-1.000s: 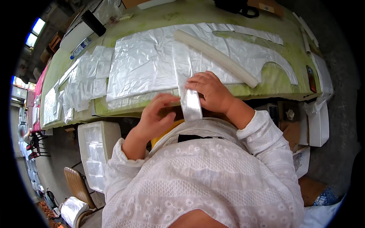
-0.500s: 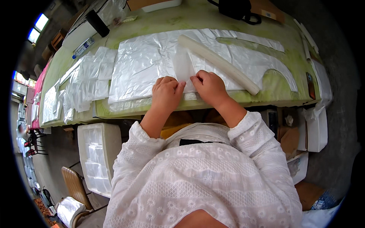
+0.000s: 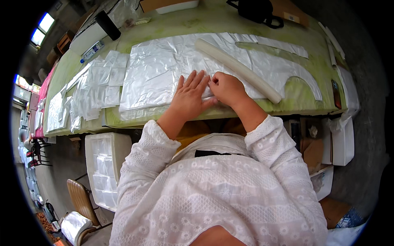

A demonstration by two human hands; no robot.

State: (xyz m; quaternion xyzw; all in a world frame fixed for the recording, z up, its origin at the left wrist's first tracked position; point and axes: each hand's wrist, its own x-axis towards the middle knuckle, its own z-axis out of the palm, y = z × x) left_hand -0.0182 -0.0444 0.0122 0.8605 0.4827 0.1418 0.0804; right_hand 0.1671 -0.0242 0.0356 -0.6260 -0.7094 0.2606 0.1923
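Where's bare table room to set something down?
The green tabletop is bare between the black fabric bag and crinkled silvery plastic sheeting, and between the sheeting's curved right end and the dark flat rectangle. Crowded: left, by small clear plastic bags; centre, by left hand, right hand and long pale tube.

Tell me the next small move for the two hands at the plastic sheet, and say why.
Probably best to slide the left hand lightly outward, smoothing the plastic sheet: that hand lies palm down with fingers spread, and the plastic around it looks creased. The right hand is curled close beside it; whether it pinches anything is hidden.
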